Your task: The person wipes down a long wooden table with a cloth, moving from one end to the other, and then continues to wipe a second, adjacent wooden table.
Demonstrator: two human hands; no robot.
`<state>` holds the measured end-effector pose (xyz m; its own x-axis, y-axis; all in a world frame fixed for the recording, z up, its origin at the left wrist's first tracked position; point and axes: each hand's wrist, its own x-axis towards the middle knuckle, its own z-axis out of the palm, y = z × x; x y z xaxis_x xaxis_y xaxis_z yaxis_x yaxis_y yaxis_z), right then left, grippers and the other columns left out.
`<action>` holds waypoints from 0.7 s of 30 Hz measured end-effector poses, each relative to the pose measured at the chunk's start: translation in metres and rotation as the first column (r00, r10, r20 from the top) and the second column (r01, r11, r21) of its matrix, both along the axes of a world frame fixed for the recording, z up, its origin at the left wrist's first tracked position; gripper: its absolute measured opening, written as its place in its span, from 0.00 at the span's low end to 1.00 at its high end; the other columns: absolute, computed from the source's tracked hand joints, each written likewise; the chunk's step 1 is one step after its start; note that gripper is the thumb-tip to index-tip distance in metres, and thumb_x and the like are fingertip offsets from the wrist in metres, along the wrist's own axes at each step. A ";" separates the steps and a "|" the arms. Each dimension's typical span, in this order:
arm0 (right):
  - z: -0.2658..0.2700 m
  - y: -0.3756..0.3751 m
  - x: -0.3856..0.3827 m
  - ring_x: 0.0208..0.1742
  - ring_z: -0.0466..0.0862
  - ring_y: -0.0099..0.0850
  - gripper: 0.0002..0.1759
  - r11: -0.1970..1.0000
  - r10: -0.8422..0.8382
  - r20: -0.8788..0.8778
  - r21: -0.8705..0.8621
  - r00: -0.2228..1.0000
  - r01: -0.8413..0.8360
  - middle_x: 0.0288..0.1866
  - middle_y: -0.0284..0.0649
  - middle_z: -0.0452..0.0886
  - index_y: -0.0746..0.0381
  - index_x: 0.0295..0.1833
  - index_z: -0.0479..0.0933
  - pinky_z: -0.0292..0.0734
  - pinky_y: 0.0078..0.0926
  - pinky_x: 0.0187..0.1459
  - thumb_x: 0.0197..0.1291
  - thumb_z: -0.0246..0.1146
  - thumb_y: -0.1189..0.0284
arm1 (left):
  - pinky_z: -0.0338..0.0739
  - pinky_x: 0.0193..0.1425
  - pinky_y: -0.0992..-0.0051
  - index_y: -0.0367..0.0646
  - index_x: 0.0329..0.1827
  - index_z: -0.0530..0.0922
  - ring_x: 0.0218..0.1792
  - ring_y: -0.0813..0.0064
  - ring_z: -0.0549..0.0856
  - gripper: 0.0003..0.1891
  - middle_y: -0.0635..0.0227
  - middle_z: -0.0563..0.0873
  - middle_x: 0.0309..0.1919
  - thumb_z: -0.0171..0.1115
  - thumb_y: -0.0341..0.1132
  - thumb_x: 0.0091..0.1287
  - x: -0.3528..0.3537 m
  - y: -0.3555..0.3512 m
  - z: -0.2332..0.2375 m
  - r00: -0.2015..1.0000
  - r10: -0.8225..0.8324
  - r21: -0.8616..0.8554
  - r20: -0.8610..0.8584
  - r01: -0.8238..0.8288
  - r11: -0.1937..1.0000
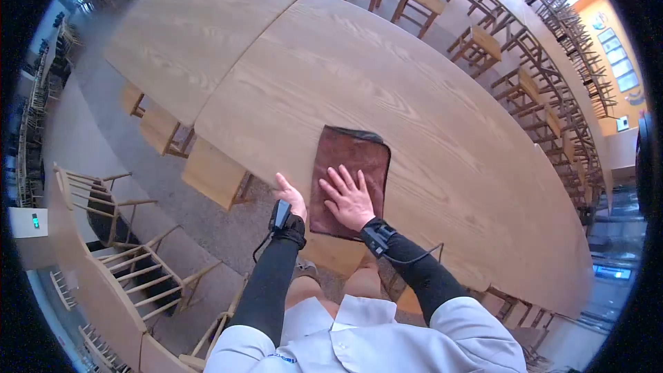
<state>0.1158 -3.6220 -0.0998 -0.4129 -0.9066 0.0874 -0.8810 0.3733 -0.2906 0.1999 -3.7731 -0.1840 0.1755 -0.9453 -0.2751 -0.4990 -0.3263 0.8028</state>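
A folded brown cloth (pixel 352 148) with a dark edge lies flat on the wooden table (pixel 428 145), reaching its near edge. My right hand (pixel 349 199) rests palm down on the cloth, its fingers spread. Just left of the cloth, my left hand (pixel 293 197) hangs beside the table edge with its fingers stretched out and nothing in it. Each wrist carries a dark strap with a small device and a cable.
Wooden stools (pixel 217 173) stand partly under the table's left side. More stools (pixel 476 45) line the far side. Slatted wooden chairs (pixel 148 276) are at the lower left, by another table (pixel 103 283). A second table pushed against mine (pixel 193 34) extends to the far left.
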 end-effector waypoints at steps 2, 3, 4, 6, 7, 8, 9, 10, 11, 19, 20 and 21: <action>0.007 0.012 0.017 0.80 0.54 0.39 0.31 1.000 0.026 -0.015 0.008 1.000 -0.026 0.79 0.35 0.59 0.44 0.71 0.68 0.44 0.59 0.75 0.62 0.60 0.54 | 0.78 0.49 0.64 0.34 0.58 0.75 0.46 0.61 0.84 0.39 0.60 0.86 0.44 0.43 0.67 0.72 0.011 -0.009 -0.017 0.968 -0.220 0.330 -0.124 0.249 0.911; 0.008 0.017 0.023 0.80 0.55 0.39 0.31 0.999 0.036 -0.023 0.004 0.999 -0.036 0.79 0.35 0.59 0.44 0.71 0.68 0.45 0.59 0.75 0.62 0.60 0.54 | 0.78 0.49 0.64 0.34 0.58 0.75 0.46 0.61 0.84 0.39 0.60 0.86 0.44 0.43 0.67 0.72 0.022 -0.015 -0.011 0.965 -0.224 0.319 -0.136 0.257 0.912; 0.006 0.024 0.028 0.80 0.55 0.39 0.32 0.998 0.058 -0.026 0.029 0.998 -0.057 0.78 0.35 0.60 0.44 0.71 0.68 0.46 0.59 0.75 0.61 0.61 0.54 | 0.78 0.43 0.65 0.37 0.55 0.76 0.41 0.65 0.85 0.37 0.63 0.85 0.41 0.43 0.68 0.71 0.038 -0.021 -0.004 0.914 -0.228 0.366 -0.335 0.349 0.863; 0.003 0.050 0.024 0.79 0.57 0.39 0.33 0.995 0.092 -0.056 0.051 0.994 -0.089 0.78 0.35 0.61 0.43 0.71 0.68 0.50 0.58 0.74 0.58 0.63 0.53 | 0.73 0.31 0.69 0.45 0.48 0.77 0.30 0.77 0.82 0.33 0.70 0.81 0.31 0.43 0.69 0.70 0.067 -0.034 0.011 0.875 -0.197 0.397 -0.442 0.387 0.832; -0.003 0.067 0.021 0.79 0.58 0.39 0.34 0.996 0.080 -0.094 0.047 0.992 -0.076 0.77 0.35 0.62 0.43 0.70 0.69 0.51 0.58 0.73 0.56 0.65 0.52 | 0.72 0.31 0.70 0.47 0.44 0.76 0.30 0.76 0.81 0.32 0.72 0.80 0.30 0.43 0.69 0.70 0.089 -0.042 0.015 0.885 -0.210 0.388 -0.416 0.382 0.839; 0.004 0.084 0.017 0.78 0.59 0.38 0.33 0.996 0.062 -0.084 0.075 0.994 -0.056 0.77 0.35 0.63 0.43 0.69 0.70 0.50 0.57 0.74 0.56 0.65 0.53 | 0.70 0.27 0.74 0.45 0.40 0.77 0.26 0.78 0.79 0.30 0.72 0.80 0.27 0.45 0.66 0.72 0.115 -0.051 0.011 0.890 -0.190 0.373 -0.414 0.356 0.857; 0.011 0.106 0.016 0.78 0.58 0.38 0.32 0.995 0.050 -0.055 0.084 0.997 -0.045 0.77 0.34 0.63 0.43 0.69 0.71 0.49 0.56 0.74 0.56 0.65 0.54 | 0.69 0.26 0.74 0.46 0.40 0.77 0.27 0.78 0.79 0.30 0.72 0.80 0.27 0.44 0.66 0.72 0.146 -0.055 0.006 0.904 -0.093 0.426 -0.417 0.285 0.859; 0.016 0.123 0.013 0.79 0.57 0.38 0.32 0.990 0.019 -0.033 0.140 0.999 -0.015 0.77 0.34 0.63 0.43 0.69 0.71 0.47 0.55 0.75 0.56 0.65 0.55 | 0.69 0.28 0.71 0.48 0.39 0.76 0.28 0.77 0.79 0.29 0.72 0.80 0.27 0.44 0.67 0.71 0.175 -0.057 0.015 0.921 -0.052 0.485 -0.386 0.250 0.838; 0.010 0.141 0.007 0.79 0.56 0.38 0.32 0.991 0.000 -0.037 0.130 0.999 0.005 0.77 0.35 0.62 0.42 0.69 0.71 0.45 0.55 0.76 0.56 0.65 0.55 | 0.69 0.29 0.68 0.48 0.38 0.75 0.29 0.75 0.79 0.29 0.72 0.80 0.28 0.44 0.67 0.71 0.211 -0.063 -0.015 0.924 0.007 0.513 -0.381 0.205 0.834; 0.009 0.158 -0.001 0.79 0.56 0.39 0.31 0.993 -0.057 -0.042 0.100 0.997 0.061 0.77 0.36 0.61 0.43 0.68 0.72 0.43 0.55 0.76 0.57 0.64 0.56 | 0.70 0.24 0.67 0.42 0.38 0.75 0.25 0.70 0.79 0.29 0.69 0.79 0.27 0.45 0.62 0.73 0.362 -0.008 -0.052 0.995 0.092 0.445 -0.046 -0.062 0.894; 0.010 0.158 -0.002 0.79 0.56 0.39 0.31 0.994 -0.056 -0.045 0.094 0.997 0.060 0.77 0.36 0.61 0.43 0.68 0.72 0.43 0.55 0.76 0.57 0.64 0.56 | 0.70 0.24 0.67 0.42 0.38 0.75 0.25 0.70 0.79 0.29 0.69 0.79 0.27 0.45 0.62 0.73 0.356 0.000 -0.056 0.994 0.093 0.440 -0.050 -0.062 0.896; 0.010 0.161 -0.003 0.79 0.56 0.39 0.31 0.996 -0.043 -0.049 0.072 0.998 0.047 0.77 0.36 0.62 0.44 0.68 0.71 0.44 0.55 0.76 0.57 0.63 0.56 | 0.73 0.28 0.64 0.44 0.37 0.75 0.28 0.70 0.81 0.26 0.68 0.80 0.28 0.45 0.60 0.73 0.348 0.011 -0.062 0.995 0.067 0.461 -0.074 -0.025 0.887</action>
<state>0.1125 -3.4613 -0.0896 -0.4503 -0.8919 0.0416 -0.8750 0.4316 -0.2195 0.5479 -3.7617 -0.2461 0.1719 -0.7012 -0.6920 -0.4111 -0.6894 0.5965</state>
